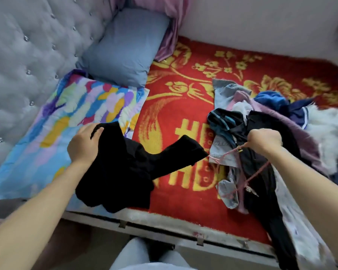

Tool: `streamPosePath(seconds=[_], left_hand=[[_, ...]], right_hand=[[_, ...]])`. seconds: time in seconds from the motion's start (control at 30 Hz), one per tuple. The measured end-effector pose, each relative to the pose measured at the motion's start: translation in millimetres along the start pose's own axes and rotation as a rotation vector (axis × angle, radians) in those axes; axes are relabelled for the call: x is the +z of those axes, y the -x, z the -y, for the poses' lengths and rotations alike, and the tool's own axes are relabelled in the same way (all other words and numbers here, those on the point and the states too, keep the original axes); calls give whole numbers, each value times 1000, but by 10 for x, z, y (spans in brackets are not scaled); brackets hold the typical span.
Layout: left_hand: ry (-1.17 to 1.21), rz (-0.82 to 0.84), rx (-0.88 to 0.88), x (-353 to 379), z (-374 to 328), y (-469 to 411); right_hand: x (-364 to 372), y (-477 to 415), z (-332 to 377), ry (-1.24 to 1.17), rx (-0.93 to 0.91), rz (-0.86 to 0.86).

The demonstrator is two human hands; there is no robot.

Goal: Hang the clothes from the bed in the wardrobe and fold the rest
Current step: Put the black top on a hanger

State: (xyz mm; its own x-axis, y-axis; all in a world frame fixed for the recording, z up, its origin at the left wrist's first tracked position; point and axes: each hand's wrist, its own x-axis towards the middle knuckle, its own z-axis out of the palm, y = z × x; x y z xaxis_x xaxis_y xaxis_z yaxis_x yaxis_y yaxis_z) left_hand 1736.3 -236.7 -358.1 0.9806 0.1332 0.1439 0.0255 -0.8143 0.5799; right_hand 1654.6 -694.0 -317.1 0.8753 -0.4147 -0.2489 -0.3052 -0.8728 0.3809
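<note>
Right now my left hand [84, 145] grips the upper edge of a black garment [125, 172], fingers curled into the cloth. The garment lies crumpled near the front edge of the bed, partly on the colourful pillow [82, 106] and partly on the red blanket [180, 106], with one sleeve or leg stretched out to the right. My right hand [263, 140] is closed in a fist around a pink strand [234, 172], a strap or a thin hanger, I cannot tell which, that runs down over the heap of clothes [271, 117]. That heap sits on the right side of the blanket, well apart from my left hand. Within it I make out a fuzzy purple piece [304, 137], a white fluffy piece [328, 125], something bright blue [271, 100] and pale grey-blue fabric [222, 98]. A long black piece [271, 211] trails from the heap over the bed frame [164, 227]. The blanket carries yellow flowers and lettering. Behind the colourful pillow a plain blue pillow [125, 47] leans against the tufted grey headboard [27, 45], beside a pink curtain [174, 26] and a white wall [261, 22].
</note>
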Motion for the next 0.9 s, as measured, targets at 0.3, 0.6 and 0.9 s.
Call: streamPosePath(seconds=[0.3, 0.6, 0.9], left_hand=[[132, 23, 290, -463, -818, -508], [269, -200, 444, -1110, -1323, -935], [244, -8, 472, -1167, -1320, -1033]], right_hand=[[-1205, 86, -514, -26, -38, -292], [-1685, 339, -763, 237, 238, -466], [-1869, 385, -706, -793, 133, -625]])
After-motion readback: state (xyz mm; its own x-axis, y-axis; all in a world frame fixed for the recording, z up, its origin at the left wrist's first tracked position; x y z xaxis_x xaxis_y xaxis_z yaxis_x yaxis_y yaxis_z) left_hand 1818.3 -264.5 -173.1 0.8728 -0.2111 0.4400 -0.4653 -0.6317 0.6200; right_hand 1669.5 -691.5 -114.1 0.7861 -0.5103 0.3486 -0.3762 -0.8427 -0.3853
